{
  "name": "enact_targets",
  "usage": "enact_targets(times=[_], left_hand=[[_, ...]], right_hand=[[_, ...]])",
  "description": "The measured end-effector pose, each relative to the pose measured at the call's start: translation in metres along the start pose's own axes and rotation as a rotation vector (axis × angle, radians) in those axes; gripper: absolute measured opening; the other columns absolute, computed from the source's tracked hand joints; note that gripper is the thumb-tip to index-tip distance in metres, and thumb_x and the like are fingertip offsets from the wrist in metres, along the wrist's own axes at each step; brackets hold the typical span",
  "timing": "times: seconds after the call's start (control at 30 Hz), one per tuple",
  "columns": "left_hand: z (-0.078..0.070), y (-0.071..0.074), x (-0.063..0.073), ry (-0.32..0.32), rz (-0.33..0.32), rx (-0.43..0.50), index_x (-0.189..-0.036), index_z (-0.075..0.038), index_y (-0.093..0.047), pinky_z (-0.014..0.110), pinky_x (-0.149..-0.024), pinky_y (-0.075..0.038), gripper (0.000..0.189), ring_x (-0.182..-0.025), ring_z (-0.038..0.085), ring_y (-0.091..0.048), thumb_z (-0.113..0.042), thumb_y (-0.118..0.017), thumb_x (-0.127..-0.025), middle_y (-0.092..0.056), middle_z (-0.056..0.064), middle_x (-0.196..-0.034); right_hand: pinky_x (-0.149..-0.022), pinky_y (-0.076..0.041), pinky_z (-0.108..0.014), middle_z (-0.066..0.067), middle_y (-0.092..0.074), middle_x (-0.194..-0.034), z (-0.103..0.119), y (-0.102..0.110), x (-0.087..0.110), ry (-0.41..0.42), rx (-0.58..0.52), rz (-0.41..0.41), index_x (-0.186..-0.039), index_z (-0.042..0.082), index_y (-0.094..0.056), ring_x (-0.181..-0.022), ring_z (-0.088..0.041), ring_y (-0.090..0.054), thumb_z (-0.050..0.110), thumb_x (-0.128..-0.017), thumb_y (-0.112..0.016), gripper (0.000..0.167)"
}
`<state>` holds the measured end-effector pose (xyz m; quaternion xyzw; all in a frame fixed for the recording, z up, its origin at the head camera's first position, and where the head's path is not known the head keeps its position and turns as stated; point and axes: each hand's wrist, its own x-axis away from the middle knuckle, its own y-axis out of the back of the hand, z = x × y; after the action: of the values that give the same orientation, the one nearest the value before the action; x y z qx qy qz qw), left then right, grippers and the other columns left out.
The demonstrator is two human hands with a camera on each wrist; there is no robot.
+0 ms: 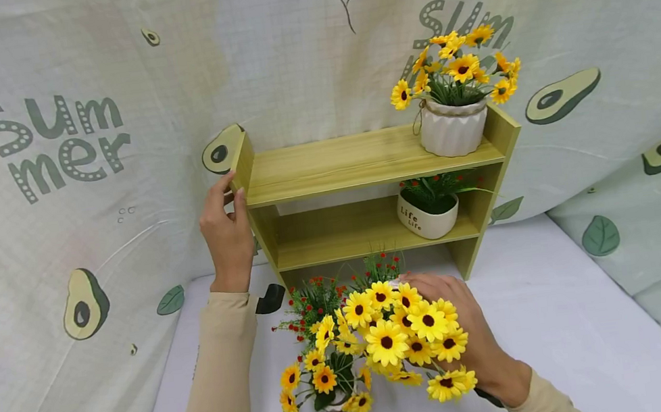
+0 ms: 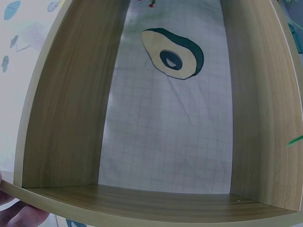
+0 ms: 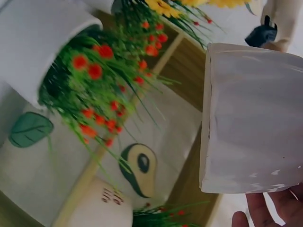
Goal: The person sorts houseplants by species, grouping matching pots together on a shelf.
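Note:
My left hand (image 1: 228, 235) rests against the outer face of the wooden shelf's (image 1: 355, 152) left side panel, its fingertips at the front edge. In the left wrist view its fingers (image 2: 31, 215) show outside that panel. My right hand (image 1: 473, 326) holds a white pot (image 3: 255, 118) of yellow sunflowers (image 1: 385, 342) in front of the shelf. In the head view the blooms cover most of that pot; in the right wrist view fingers (image 3: 274, 208) curl at its side. A smaller pot of orange-yellow flowers (image 1: 324, 378) stands just left of it.
On the shelf's top board, at the right, stands a white fluted pot (image 1: 453, 127) of sunflowers. Below it on the middle board is a white lettered pot (image 1: 428, 216) with greenery. Red-flowered plants (image 1: 317, 302) stand before the shelf. An avocado-print cloth (image 1: 96, 246) hangs behind.

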<state>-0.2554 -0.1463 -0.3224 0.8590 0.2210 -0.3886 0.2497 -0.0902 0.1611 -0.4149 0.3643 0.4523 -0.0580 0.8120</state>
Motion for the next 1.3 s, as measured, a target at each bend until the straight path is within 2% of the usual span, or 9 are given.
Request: enact_targets(times=[0.17, 0.4, 0.53, 0.63, 0.77, 0.93, 1.13, 1.3], left_hand=[[0.001, 0.000, 0.000, -0.011, -0.002, 0.000, -0.140, -0.002, -0.065, 0.015, -0.074, -0.046, 0.034, -0.109, 0.037, -0.072, -0.010, -0.063, -0.107, -0.070, 0.021, -0.129], [0.001, 0.000, 0.000, -0.032, 0.001, -0.013, -0.140, -0.001, -0.065, 0.016, -0.074, -0.047, 0.033, -0.108, 0.038, -0.073, -0.012, -0.061, -0.109, -0.070, 0.023, -0.128], [0.000, 0.001, 0.000, -0.034, 0.002, -0.014, -0.140, -0.001, -0.065, 0.019, -0.074, -0.049, 0.033, -0.108, 0.038, -0.073, -0.011, -0.061, -0.109, -0.069, 0.022, -0.129], [0.000, 0.001, 0.000, -0.031, 0.002, -0.018, -0.140, -0.001, -0.065, 0.022, -0.074, -0.050, 0.033, -0.108, 0.037, -0.073, -0.011, -0.061, -0.109, -0.069, 0.022, -0.129], [0.000, 0.000, 0.000, -0.019, 0.000, -0.019, -0.140, -0.001, -0.065, 0.027, -0.074, -0.052, 0.033, -0.109, 0.036, -0.072, -0.011, -0.062, -0.108, -0.069, 0.021, -0.130], [0.001, 0.000, 0.000, -0.007, -0.002, -0.016, -0.139, -0.001, -0.065, 0.028, -0.074, -0.053, 0.034, -0.110, 0.035, -0.073, -0.010, -0.063, -0.107, -0.070, 0.020, -0.131], [0.000, 0.001, 0.000, -0.019, 0.000, -0.011, -0.139, -0.001, -0.065, 0.025, -0.074, -0.052, 0.034, -0.109, 0.035, -0.072, -0.011, -0.063, -0.107, -0.070, 0.020, -0.130], [0.000, 0.002, 0.001, -0.030, 0.003, -0.016, -0.140, 0.000, -0.065, 0.024, -0.074, -0.051, 0.035, -0.109, 0.036, -0.072, -0.014, -0.062, -0.108, -0.069, 0.022, -0.129]], right_hand=[[-0.109, -0.034, -0.028, -0.014, -0.068, -0.131, -0.004, 0.003, -0.023, 0.070, -0.024, -0.052, -0.134, -0.001, -0.064, -0.118, -0.032, -0.058, 0.055, -0.108, -0.051, 0.063], [-0.104, -0.038, -0.035, -0.019, -0.068, -0.130, -0.010, 0.009, -0.062, 0.123, -0.037, -0.131, -0.131, -0.003, -0.065, -0.116, -0.038, -0.059, 0.059, -0.105, -0.055, 0.068], [-0.106, -0.038, -0.037, -0.020, -0.066, -0.130, -0.013, 0.014, -0.084, 0.114, -0.044, -0.165, -0.131, -0.003, -0.064, -0.117, -0.040, -0.057, 0.061, -0.103, -0.056, 0.070], [-0.107, -0.039, -0.043, -0.020, -0.066, -0.130, -0.015, 0.017, -0.101, 0.109, -0.032, -0.179, -0.133, -0.003, -0.063, -0.120, -0.040, -0.056, 0.061, -0.103, -0.056, 0.071], [-0.103, -0.040, -0.054, -0.022, -0.065, -0.129, -0.020, 0.018, -0.122, 0.129, -0.002, -0.192, -0.135, -0.003, -0.062, -0.118, -0.043, -0.056, 0.056, -0.106, -0.054, 0.067], [-0.100, -0.040, -0.060, -0.029, -0.061, -0.130, -0.027, 0.018, -0.148, 0.152, 0.011, -0.195, -0.135, -0.008, -0.057, -0.117, -0.047, -0.054, 0.053, -0.110, -0.049, 0.067], [-0.105, -0.034, -0.063, -0.031, -0.057, -0.129, -0.037, 0.019, -0.172, 0.115, 0.004, -0.169, -0.136, -0.007, -0.057, -0.119, -0.048, -0.050, 0.063, -0.105, -0.046, 0.078], [-0.107, -0.035, -0.062, -0.027, -0.060, -0.126, -0.047, 0.015, -0.192, 0.096, 0.033, -0.213, -0.136, -0.004, -0.058, -0.119, -0.045, -0.052, 0.063, -0.105, -0.049, 0.075]])
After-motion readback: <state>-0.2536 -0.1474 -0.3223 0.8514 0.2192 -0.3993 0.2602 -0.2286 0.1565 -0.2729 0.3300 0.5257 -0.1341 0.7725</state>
